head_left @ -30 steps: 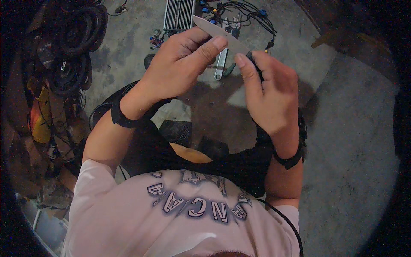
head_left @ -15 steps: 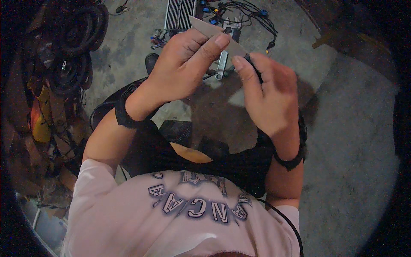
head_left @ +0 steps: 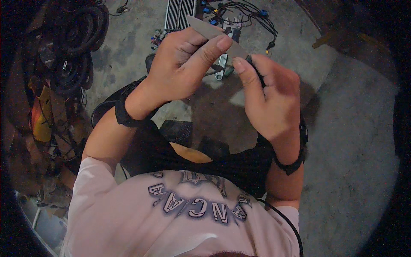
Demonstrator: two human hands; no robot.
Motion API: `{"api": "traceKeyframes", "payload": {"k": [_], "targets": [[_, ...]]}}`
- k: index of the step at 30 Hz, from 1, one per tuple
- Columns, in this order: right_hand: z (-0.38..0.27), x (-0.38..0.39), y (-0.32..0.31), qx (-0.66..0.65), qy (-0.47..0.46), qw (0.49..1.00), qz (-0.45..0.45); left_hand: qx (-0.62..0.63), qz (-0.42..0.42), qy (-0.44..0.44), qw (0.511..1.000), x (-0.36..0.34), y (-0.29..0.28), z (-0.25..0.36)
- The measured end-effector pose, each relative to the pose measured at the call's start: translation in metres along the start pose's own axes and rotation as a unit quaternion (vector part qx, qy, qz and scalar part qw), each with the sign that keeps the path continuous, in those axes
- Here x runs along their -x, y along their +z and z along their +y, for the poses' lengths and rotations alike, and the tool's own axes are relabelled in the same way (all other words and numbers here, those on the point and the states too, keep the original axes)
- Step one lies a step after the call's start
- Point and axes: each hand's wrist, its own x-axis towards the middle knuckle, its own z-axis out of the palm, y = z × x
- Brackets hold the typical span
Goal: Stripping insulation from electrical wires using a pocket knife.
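Note:
A knife blade [head_left: 203, 26], pale grey with its tip toward the upper left, slants between my hands in front of me. My left hand [head_left: 184, 64] is closed at the blade, thumb over it; a small dark piece [head_left: 227, 31] shows beside the thumb, too small to name, and the fingertips are hidden. My right hand [head_left: 272, 96] grips the dark handle [head_left: 253, 62], its thumb near the base of the blade. Below the blade, a silver metal bar [head_left: 220, 73] with a holed end appears between the hands, a dark thin part next to it.
A finned metal unit [head_left: 180, 10] and black cables with blue connectors [head_left: 263, 17] lie on the concrete floor [head_left: 342, 128] ahead. At left are coiled black hoses [head_left: 75, 30], a yellow object [head_left: 43, 120] and brown clutter. My folded legs [head_left: 231, 162] are under my arms.
My left hand has moved slightly right and the blade tip shifted slightly left. The small dark piece beside the left thumb has come into view. My right hand has dropped a little.

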Motion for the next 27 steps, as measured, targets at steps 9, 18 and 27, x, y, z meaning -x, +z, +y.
{"api": "traceKeyframes", "payload": {"k": [9, 18, 27], "targets": [[0.000, -0.001, -0.001, -0.001, 0.006, 1.000, -0.002, -0.009, 0.025, 0.031, 0.999, -0.002, 0.000, -0.001], [0.000, -0.001, -0.006, 0.001, -0.008, 1.000, -0.004, -0.009, 0.027, 0.032, 0.999, -0.004, -0.001, -0.004], [0.001, -0.001, -0.010, -0.006, -0.004, 1.000, -0.029, -0.058, -0.024, 0.027, 0.998, -0.005, -0.009, 0.004]]}}
